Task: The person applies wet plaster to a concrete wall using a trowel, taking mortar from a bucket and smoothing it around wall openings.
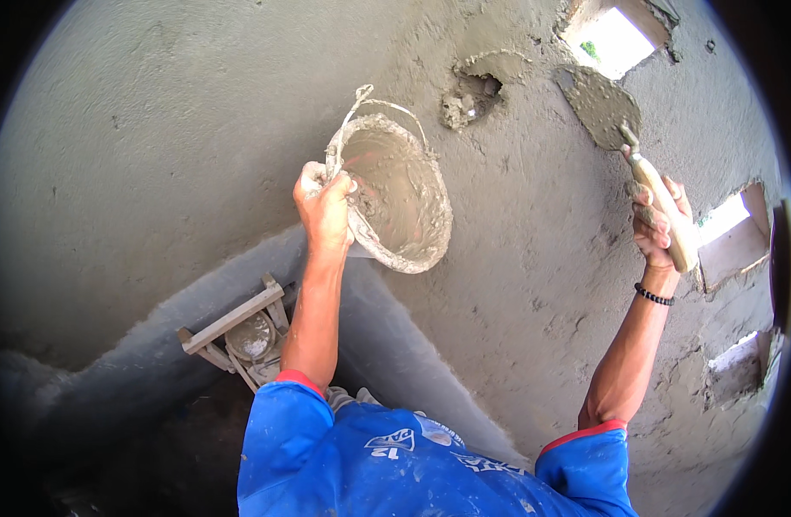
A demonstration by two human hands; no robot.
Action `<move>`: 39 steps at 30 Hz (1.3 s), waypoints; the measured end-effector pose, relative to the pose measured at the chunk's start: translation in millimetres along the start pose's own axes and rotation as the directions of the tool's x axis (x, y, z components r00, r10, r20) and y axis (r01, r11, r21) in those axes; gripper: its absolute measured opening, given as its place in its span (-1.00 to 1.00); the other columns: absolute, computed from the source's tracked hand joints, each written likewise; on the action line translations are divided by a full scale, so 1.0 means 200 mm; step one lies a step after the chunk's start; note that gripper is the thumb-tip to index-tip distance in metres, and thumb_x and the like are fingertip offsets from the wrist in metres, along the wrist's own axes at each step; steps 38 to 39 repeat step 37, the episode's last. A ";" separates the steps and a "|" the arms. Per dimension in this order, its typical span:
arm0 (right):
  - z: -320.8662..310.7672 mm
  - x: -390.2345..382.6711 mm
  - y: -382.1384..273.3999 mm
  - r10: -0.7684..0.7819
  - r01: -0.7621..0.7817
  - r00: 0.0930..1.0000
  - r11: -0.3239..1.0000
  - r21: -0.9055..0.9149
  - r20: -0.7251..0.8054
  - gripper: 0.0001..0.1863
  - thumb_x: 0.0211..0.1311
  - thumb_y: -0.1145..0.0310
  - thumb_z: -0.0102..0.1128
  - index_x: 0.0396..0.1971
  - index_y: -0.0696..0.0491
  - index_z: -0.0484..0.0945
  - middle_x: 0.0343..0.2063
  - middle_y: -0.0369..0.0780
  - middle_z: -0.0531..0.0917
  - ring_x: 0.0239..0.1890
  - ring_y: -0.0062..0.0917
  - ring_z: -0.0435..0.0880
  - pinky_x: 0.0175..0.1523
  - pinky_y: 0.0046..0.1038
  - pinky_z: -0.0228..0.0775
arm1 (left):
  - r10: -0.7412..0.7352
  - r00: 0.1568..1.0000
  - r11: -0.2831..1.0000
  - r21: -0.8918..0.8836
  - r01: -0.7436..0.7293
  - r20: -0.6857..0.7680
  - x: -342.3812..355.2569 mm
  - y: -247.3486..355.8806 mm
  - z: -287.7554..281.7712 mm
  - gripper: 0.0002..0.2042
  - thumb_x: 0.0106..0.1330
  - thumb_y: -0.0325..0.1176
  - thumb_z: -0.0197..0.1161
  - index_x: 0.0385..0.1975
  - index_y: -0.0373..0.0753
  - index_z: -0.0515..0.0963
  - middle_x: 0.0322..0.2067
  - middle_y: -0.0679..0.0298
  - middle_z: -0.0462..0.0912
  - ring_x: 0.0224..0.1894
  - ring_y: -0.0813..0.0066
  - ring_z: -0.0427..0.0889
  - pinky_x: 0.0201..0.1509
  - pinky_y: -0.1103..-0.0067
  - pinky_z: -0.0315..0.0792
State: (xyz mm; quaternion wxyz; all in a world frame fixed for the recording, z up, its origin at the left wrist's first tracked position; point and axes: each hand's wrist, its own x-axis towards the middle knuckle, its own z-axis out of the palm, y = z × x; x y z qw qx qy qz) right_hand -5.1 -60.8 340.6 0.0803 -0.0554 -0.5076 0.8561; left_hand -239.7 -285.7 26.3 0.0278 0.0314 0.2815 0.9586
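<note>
My left hand (325,205) is closed on the rim of a mortar-caked bucket (430,194), which is tilted so that its inside shows. Wet grey mortar coats the bucket's walls, and its handle (354,105) stands up over the far side. In my right hand (660,220) is a trowel (602,108), gripped by its pale wooden handle, with the mortar-covered blade pointing up and to the left. The blade lies over the plastered wall (524,215), just below a square opening (615,43); whether it touches the wall I cannot tell.
A ragged hole (471,99) breaks the plaster between bucket and trowel. More openings (731,220) (740,353) line the right side. Below left, a wooden stand (236,320) is beside a round container (251,338) with pale material in it. A grey ledge (404,336) runs below the wall.
</note>
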 end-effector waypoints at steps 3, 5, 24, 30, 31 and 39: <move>0.17 -0.06 0.19 -0.063 0.080 0.995 0.964 -0.255 0.073 -0.42 0.40 0.19 -0.10 0.25 0.25 0.06 -0.44 -0.01 0.44 -0.71 -0.53 0.49 -0.83 -0.57 0.39 | 0.016 1.000 0.999 0.037 -0.015 -0.006 0.01 0.04 0.01 -0.84 -0.07 -0.73 0.06 -0.55 -0.29 0.40 -0.54 0.34 0.46 -0.51 0.58 0.42 -0.40 0.62 0.36; 0.29 -0.02 0.33 -0.152 0.102 0.987 0.833 -0.544 -0.047 -0.51 0.33 0.31 0.08 0.14 0.27 0.26 -0.52 -0.09 0.47 -0.68 -0.58 0.52 -0.79 -0.61 0.43 | 0.009 1.000 0.999 0.049 -0.008 -0.006 0.01 0.01 0.01 -0.84 -0.07 -0.72 0.07 -0.56 -0.27 0.40 -0.55 0.37 0.44 -0.52 0.59 0.41 -0.42 0.62 0.34; 0.48 0.80 0.12 0.202 0.201 0.979 -0.937 -0.286 0.027 -0.69 0.25 0.26 0.05 -0.30 0.23 0.61 -0.53 -0.05 0.62 -0.44 -0.35 0.67 -0.23 -0.29 0.52 | -0.034 0.999 0.997 0.070 0.036 -0.039 0.03 0.04 0.01 -0.86 -0.02 -0.70 0.11 -0.55 -0.30 0.35 -0.59 0.32 0.41 -0.61 0.60 0.40 -0.62 0.58 0.40; 0.76 1.00 0.23 -0.027 -0.034 0.999 -0.974 -0.224 -0.036 -0.68 0.29 0.29 0.04 -0.43 0.30 0.49 -0.75 -0.19 0.48 -0.69 -0.54 0.58 -0.66 -0.46 0.41 | -0.003 0.999 0.999 0.041 0.004 -0.034 0.02 0.07 0.00 -0.84 -0.05 -0.71 0.10 -0.57 -0.29 0.32 -0.59 0.35 0.37 -0.60 0.61 0.38 -0.62 0.57 0.38; 0.76 1.01 0.15 0.019 0.019 1.000 -0.969 -0.244 0.000 -0.67 0.23 0.28 0.04 -0.52 0.28 0.51 -0.78 -0.19 0.48 -0.72 -0.50 0.57 -0.65 -0.43 0.42 | -0.007 1.000 0.999 0.035 0.008 -0.026 0.01 0.06 0.00 -0.84 -0.05 -0.71 0.10 -0.57 -0.29 0.32 -0.59 0.35 0.37 -0.60 0.61 0.38 -0.62 0.57 0.38; 0.80 1.04 -0.16 -0.049 -0.050 0.999 -0.980 -0.192 -0.008 -0.55 0.31 0.12 -0.05 -0.52 0.18 0.62 -0.75 -0.18 0.56 -0.72 -0.51 0.59 -0.60 -0.47 0.51 | -0.040 0.999 0.998 0.050 0.042 -0.027 -0.02 0.07 0.01 -0.84 -0.06 -0.70 0.11 -0.57 -0.28 0.32 -0.59 0.36 0.36 -0.57 0.63 0.36 -0.53 0.59 0.39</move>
